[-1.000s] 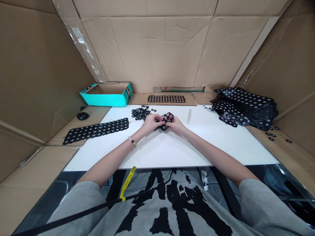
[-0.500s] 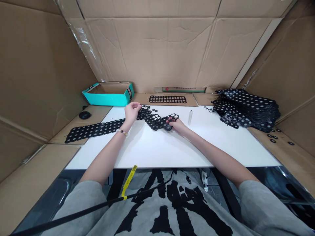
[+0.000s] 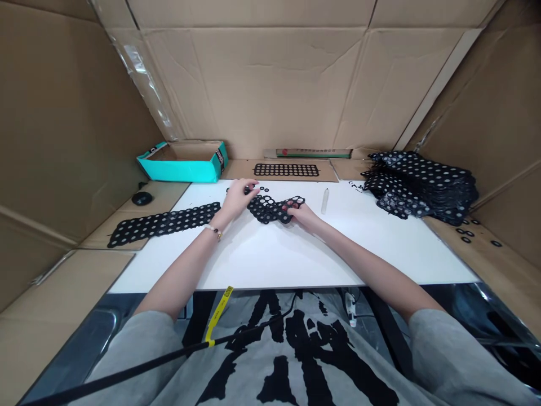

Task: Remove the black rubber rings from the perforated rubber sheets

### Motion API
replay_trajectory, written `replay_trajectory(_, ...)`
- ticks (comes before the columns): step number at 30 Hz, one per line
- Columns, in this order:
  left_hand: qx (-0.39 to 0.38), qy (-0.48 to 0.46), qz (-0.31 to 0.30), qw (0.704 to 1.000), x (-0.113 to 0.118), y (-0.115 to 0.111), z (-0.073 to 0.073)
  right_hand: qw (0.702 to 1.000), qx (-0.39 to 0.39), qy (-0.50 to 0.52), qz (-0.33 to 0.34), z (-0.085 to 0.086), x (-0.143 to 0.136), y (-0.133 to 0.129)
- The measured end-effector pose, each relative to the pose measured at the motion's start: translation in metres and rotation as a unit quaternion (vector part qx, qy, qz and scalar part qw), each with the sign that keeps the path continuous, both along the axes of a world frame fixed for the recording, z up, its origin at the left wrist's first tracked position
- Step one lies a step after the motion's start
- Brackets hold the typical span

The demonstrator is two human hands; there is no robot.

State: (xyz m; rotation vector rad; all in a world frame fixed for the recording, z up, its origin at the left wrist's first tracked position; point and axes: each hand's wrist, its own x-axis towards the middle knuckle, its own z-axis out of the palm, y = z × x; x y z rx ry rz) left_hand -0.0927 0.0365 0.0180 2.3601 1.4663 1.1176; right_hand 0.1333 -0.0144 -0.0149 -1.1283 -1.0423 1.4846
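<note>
My right hand [image 3: 301, 215] grips the right end of a black perforated sheet of joined rings [image 3: 267, 213]; its fingertips show through the holes. The sheet is bent and bunched above the white board [image 3: 270, 259]. At the sheet's left end is my left hand [image 3: 237, 198], fingers curled and thumb close to them. Something dark shows between thumb and fingers, too small to make out. Several loose black rings [image 3: 262, 189] lie just beyond the hands. Left of my left wrist, a row of overlapping black perforated sheets [image 3: 164, 223] stretches across the board's edge onto cardboard.
A teal box [image 3: 181, 169] stands at the back left, near a round black object [image 3: 142, 198]. One flat perforated sheet [image 3: 286, 170] lies at the back. A whitish pen-like tube [image 3: 325, 201] is right of my hands. A big pile of perforated sheets [image 3: 435, 183] sits at the right.
My left hand has moved slightly right and turned, now covering the sheet's left end and some loose rings. My right hand keeps its hold on the sheet with little movement.
</note>
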Motion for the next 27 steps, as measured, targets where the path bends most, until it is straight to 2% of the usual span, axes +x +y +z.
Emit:
replay_trajectory(2,-0.048,0.030,-0.086,0.995,0.017,-0.012,0.003,1.000,0.011,0.002,0.013,0.003,0.000,-0.002)
replay_trajectory(4,-0.074,0.052,-0.129,0.988,0.031,-0.022,0.003,0.999,0.032,-0.009,0.029,0.005,0.001,-0.004)
replay_trajectory(8,-0.114,0.010,-0.131,0.985,0.043,-0.028,-0.007,0.996,0.061,-0.049,0.032,0.006,0.002,-0.007)
replay_trajectory(12,-0.181,-0.074,-0.126,0.972,0.044,-0.020,-0.017,0.996,0.066,-0.056,0.022,0.003,-0.001,-0.006)
replay_trajectory(14,-0.199,-0.128,-0.105,0.966,0.041,-0.013,-0.020,0.998,0.049,-0.038,0.017,0.002,-0.002,-0.005)
replay_trajectory(16,-0.180,-0.178,-0.040,0.967,0.031,-0.004,-0.020,0.999,0.032,-0.011,0.013,0.001,-0.003,-0.004)
replay_trajectory(19,-0.103,-0.222,0.081,0.966,0.002,0.014,-0.012,0.999,0.039,0.014,0.029,0.001,0.000,-0.003)
replay_trajectory(21,-0.070,-0.246,0.124,0.959,-0.020,0.024,-0.007,0.998,0.046,0.012,0.041,0.001,0.002,-0.003)
replay_trajectory(24,-0.066,-0.233,0.144,0.960,-0.042,0.033,-0.006,0.998,0.051,-0.002,0.048,0.002,0.003,-0.003)
replay_trajectory(27,-0.058,-0.130,0.136,0.980,-0.047,0.036,-0.014,0.998,0.050,-0.011,0.047,0.002,0.003,-0.004)
